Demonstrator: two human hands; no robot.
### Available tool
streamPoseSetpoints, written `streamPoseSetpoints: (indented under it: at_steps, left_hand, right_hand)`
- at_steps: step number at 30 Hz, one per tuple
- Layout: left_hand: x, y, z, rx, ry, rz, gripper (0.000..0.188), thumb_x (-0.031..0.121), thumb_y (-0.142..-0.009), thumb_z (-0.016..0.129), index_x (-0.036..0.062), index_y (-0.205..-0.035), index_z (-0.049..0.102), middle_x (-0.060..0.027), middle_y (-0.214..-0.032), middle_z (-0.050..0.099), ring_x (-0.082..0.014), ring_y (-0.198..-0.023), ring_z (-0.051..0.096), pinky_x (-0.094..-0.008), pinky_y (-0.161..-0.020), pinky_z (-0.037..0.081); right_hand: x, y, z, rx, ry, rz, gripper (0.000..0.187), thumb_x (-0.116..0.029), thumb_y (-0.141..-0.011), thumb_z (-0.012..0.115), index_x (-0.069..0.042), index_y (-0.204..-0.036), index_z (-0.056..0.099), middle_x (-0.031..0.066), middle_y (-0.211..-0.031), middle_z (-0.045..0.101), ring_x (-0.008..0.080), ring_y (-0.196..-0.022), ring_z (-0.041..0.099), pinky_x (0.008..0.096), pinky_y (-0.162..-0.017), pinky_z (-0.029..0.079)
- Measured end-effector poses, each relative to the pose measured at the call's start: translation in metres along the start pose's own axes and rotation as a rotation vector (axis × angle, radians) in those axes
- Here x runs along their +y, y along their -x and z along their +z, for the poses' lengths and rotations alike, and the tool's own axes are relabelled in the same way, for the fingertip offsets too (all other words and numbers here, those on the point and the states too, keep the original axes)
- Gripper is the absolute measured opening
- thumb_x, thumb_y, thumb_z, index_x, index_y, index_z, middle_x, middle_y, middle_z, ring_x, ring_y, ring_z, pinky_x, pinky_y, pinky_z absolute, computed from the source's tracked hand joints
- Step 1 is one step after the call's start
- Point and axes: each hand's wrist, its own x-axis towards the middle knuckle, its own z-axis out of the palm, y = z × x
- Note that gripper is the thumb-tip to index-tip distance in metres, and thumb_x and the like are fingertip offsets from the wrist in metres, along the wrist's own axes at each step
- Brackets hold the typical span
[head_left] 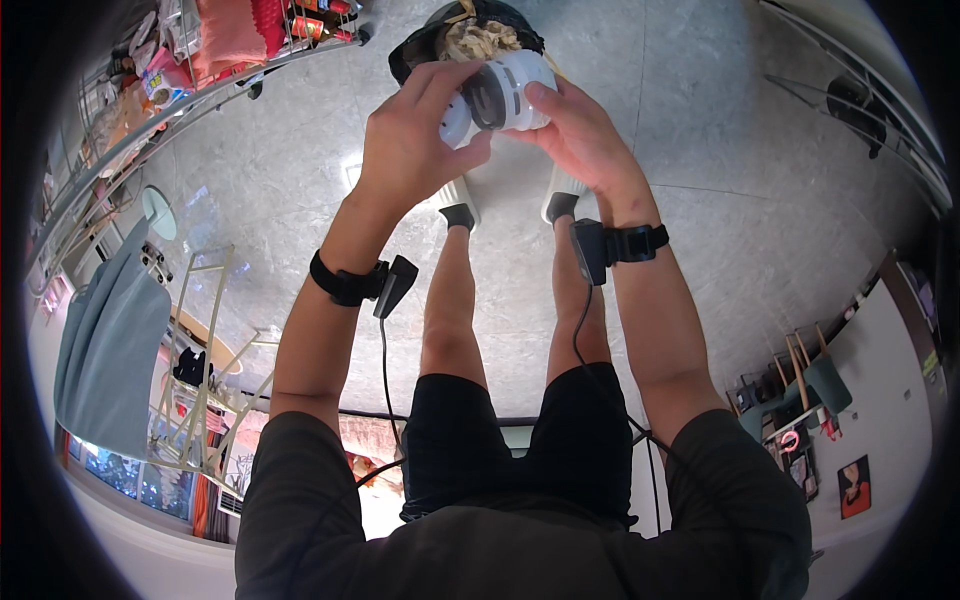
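In front of me, at the top of the view, both hands grip a white, partly see-through cylinder (530, 72) with slots along its side and a dark grey inner part (487, 100). My right hand (585, 130) is closed round its right side, thumb on the slotted wall. My left hand (415, 125) curls about its left end, where a rounded white piece (456, 122) shows between fingers and thumb. Whether that piece is joined to the cylinder I cannot tell. Just beyond and below them is a black bin (408, 58) holding tan crumpled material (480, 38).
I stand on a grey tiled floor (700, 130). A metal rack (200, 105) loaded with bags and cloth lines the left, near a blue-grey draped cloth (115, 350) and a light metal frame (205, 370). A green chair (825, 385) stands at the right. Black cables (385, 370) hang from wrist-worn devices.
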Motion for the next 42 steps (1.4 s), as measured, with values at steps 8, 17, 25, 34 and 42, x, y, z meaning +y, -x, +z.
streamPoseSetpoints:
  at_steps: [8,17,25,34,42]
  left_hand:
    - [-0.006,-0.001,0.004,-0.048,0.108,-0.119,0.067,0.015,-0.073,0.088,0.004,-0.135,0.065,-0.0121,-0.114,0.073,-0.0233,-0.1,0.074,-0.0345,-0.089,0.06]
    - [-0.007,-0.002,0.006,-0.117,0.303,-0.288,0.065,0.015,-0.079,0.085,0.0005,-0.138,0.063,-0.0123,-0.113,0.075,-0.0186,-0.104,0.072,-0.0329,-0.092,0.057]
    - [-0.025,0.002,0.009,-0.142,0.723,-0.423,0.06,0.016,-0.088,0.076,-0.0037,-0.142,0.058,-0.015,-0.116,0.073,-0.0189,-0.108,0.069,-0.0331,-0.098,0.054]
    - [-0.051,0.017,0.009,-0.233,1.668,-0.736,0.074,0.052,-0.091,0.057,-0.0014,-0.142,0.057,-0.0208,-0.129,0.069,-0.0324,-0.114,0.069,-0.0469,-0.1,0.056]
    - [-0.047,0.014,0.003,-0.113,1.089,-0.542,0.059,0.028,-0.094,0.067,-0.0005,-0.145,0.056,-0.0137,-0.13,0.066,-0.0222,-0.109,0.068,-0.0395,-0.099,0.055]
  right_hand:
    - [0.004,0.0,0.003,-0.013,0.016,-0.065,0.067,-0.028,-0.101,0.07,0.0,-0.153,0.039,0.012,-0.143,0.055,0.0231,-0.134,0.055,0.0465,-0.119,0.042]
    - [0.007,-0.001,-0.007,-0.072,0.048,-0.112,0.078,-0.033,-0.095,0.077,-0.005,-0.156,0.037,0.0089,-0.148,0.054,0.0225,-0.138,0.051,0.0475,-0.119,0.039]
    - [0.007,-0.005,-0.008,-0.017,0.062,-0.157,0.075,-0.029,-0.093,0.078,-0.003,-0.154,0.041,0.0097,-0.144,0.058,0.0237,-0.136,0.054,0.0489,-0.117,0.042]
    - [-0.005,-0.001,-0.004,0.044,-0.101,-0.003,0.06,-0.041,-0.102,0.059,-0.002,-0.147,0.05,0.0137,-0.138,0.062,0.0276,-0.128,0.06,0.0537,-0.111,0.048]
    - [-0.025,0.009,0.016,-0.117,-0.002,-0.084,0.057,-0.032,-0.1,0.059,-0.004,-0.149,0.052,0.0138,-0.134,0.065,0.0251,-0.125,0.063,0.0463,-0.1,0.056]
